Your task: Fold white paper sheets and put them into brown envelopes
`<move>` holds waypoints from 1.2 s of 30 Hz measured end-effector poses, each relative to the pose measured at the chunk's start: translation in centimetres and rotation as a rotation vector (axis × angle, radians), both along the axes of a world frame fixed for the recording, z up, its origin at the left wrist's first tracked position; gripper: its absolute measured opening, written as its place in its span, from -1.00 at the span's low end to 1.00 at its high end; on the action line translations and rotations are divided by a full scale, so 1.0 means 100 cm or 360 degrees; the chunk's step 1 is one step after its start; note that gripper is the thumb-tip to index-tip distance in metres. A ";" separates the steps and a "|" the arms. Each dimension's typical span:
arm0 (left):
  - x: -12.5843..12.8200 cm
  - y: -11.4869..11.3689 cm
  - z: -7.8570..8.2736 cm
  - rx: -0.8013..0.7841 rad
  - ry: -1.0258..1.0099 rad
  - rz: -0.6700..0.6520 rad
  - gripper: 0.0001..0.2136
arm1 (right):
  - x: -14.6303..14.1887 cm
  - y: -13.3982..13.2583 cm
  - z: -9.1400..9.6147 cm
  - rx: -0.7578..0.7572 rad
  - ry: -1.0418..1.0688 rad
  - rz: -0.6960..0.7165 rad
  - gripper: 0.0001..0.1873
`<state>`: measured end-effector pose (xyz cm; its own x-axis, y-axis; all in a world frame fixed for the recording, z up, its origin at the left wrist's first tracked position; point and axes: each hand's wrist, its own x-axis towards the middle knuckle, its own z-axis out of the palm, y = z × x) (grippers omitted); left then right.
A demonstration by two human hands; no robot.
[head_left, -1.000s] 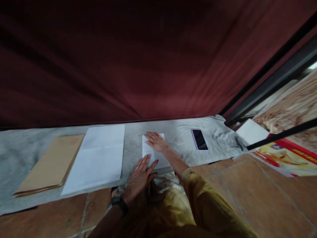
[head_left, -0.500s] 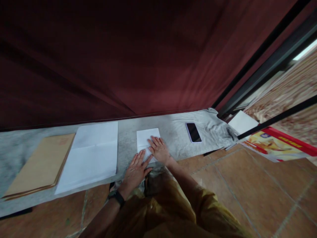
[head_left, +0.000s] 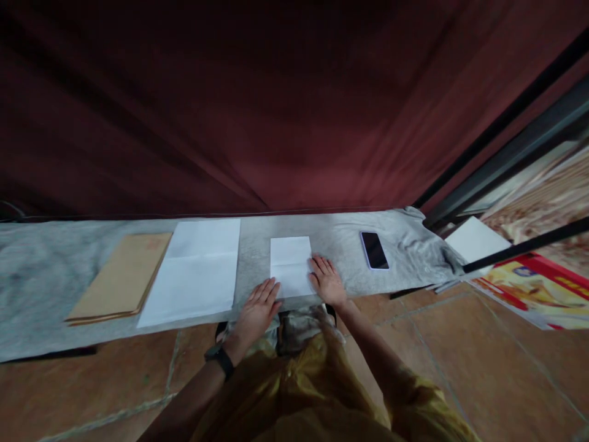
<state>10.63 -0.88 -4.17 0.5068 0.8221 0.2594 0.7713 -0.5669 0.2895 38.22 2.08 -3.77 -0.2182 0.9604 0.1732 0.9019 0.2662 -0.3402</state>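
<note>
A small folded sheet of white paper (head_left: 291,261) lies flat on the grey cloth, with a crease across its middle. My left hand (head_left: 258,307) rests at its lower left corner, fingers stretched out flat. At the paper's right edge lies my right hand (head_left: 327,281), also flat, its fingertips at the side of the sheet. Neither hand grips anything. To the left is a larger stack of white paper (head_left: 196,270) with a crosswise crease. Beside that stack sit several brown envelopes (head_left: 120,276).
The grey cloth (head_left: 257,230) covers a narrow bench. A phone (head_left: 374,250) lies right of my hands. Behind hangs a dark red curtain (head_left: 276,123). Dark metal bars (head_left: 529,242), a white sheet (head_left: 476,242) and a red and yellow printed box (head_left: 538,285) are at right.
Both hands have moved apart, from pressing on top of the small folded paper to its two sides, so more of it shows. The whole view has shifted slightly.
</note>
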 end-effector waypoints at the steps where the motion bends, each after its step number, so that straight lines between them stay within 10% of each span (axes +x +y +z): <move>1: 0.001 0.001 0.002 -0.0010 0.0004 0.0010 -0.55 | 0.001 -0.005 0.001 -0.0003 0.0010 0.0045 -0.45; 10: 0.024 -0.001 0.014 -0.0148 -0.0065 0.0162 -0.62 | 0.004 -0.030 0.017 -0.0154 -0.0116 0.0416 -0.30; 22: 0.020 0.022 -0.002 -0.0599 -0.1060 0.0467 -0.48 | 0.007 -0.029 0.016 -0.0185 -0.0171 0.0472 -0.22; 36: 0.000 0.024 0.013 -0.0292 -0.0466 0.0017 -0.72 | 0.010 -0.028 0.011 -0.0090 -0.0035 0.0472 -0.37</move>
<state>10.65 1.55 -2.85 0.4237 0.8734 0.2399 0.6462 -0.4771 0.5957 39.27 -0.70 -2.70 -0.4936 0.8623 0.1133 0.7949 0.5002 -0.3434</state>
